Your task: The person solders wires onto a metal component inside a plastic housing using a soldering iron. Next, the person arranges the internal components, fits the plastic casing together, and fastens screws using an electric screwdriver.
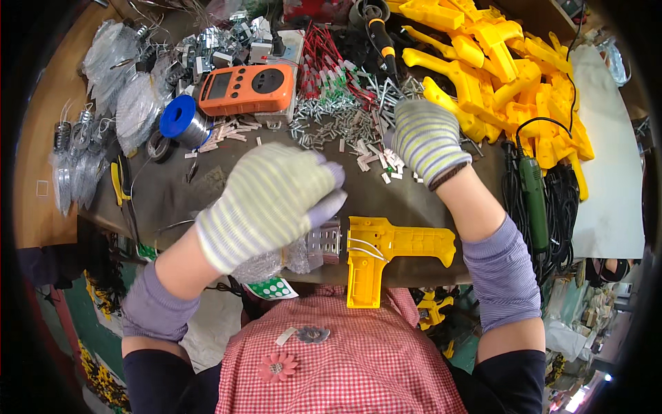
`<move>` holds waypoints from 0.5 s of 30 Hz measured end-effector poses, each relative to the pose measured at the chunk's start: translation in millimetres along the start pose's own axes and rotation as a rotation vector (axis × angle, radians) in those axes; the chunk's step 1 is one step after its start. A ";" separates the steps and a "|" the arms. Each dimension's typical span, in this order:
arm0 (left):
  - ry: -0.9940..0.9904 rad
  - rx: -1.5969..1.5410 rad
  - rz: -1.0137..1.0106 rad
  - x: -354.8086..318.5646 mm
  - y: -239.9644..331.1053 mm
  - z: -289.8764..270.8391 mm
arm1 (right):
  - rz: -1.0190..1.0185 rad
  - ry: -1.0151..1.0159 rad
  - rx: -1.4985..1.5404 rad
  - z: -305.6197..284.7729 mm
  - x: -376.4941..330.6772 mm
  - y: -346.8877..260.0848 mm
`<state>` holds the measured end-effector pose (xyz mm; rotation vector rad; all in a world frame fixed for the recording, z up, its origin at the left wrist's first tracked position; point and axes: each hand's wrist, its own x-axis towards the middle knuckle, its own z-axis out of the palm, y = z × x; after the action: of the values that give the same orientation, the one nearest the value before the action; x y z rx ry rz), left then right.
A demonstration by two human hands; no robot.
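My left hand (269,200), in a striped glove, is over the middle of the bench with its thumb and fingertips apart; nothing shows between them. Below its fingers is a perforated metal heater tube (324,243), partly hidden, beside clear bubble wrap (265,265). A yellow heat-gun-shaped housing half (365,265) lies inside up at the bench's near edge, white wires across it. My right hand (427,141), gloved alike, reaches to the right side of the screw pile (338,124). Its fingers are curled downward, and whatever they hold is hidden.
Yellow housings (496,76) are heaped at the far right, near a green pen-shaped tool (532,200) and black cables (562,207). An orange multimeter (245,90), a blue solder spool (185,123), wrapped heating coils (79,148) and yellow-handled pliers (121,183) lie leftward.
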<state>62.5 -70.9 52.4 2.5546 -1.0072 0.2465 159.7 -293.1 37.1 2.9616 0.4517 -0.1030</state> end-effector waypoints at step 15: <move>-0.174 0.018 -0.112 13.6 -16.6 27.8 | -0.133 0.353 0.358 11.8 -27.1 28.6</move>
<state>84.4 -79.5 26.4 2.6754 -0.9206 0.0029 141.9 -329.8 31.6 3.3066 0.7445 0.3693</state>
